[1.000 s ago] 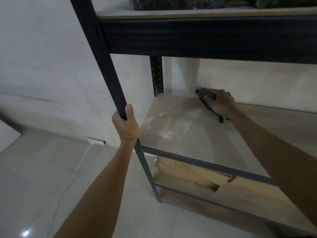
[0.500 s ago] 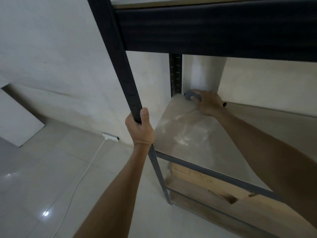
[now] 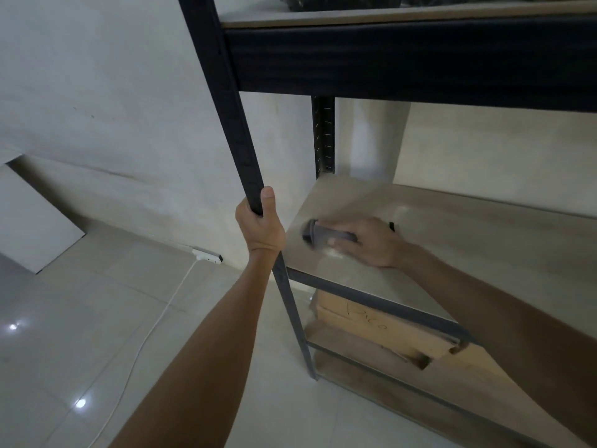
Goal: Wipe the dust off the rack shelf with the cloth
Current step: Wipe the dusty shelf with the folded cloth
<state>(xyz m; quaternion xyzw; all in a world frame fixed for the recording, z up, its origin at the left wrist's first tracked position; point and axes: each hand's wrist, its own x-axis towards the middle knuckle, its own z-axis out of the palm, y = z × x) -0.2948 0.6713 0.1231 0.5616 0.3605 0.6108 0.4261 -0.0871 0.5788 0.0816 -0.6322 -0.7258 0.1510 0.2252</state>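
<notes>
Currently the right hand (image 3: 371,242) presses the grey cloth (image 3: 318,237) flat near the front-left corner of the rack shelf (image 3: 452,253), fingers curled over it. The left hand (image 3: 260,226) grips the front upright (image 3: 239,130). Being soft and light, the cloth likely bunches; hold it spread under the palm.
</notes>
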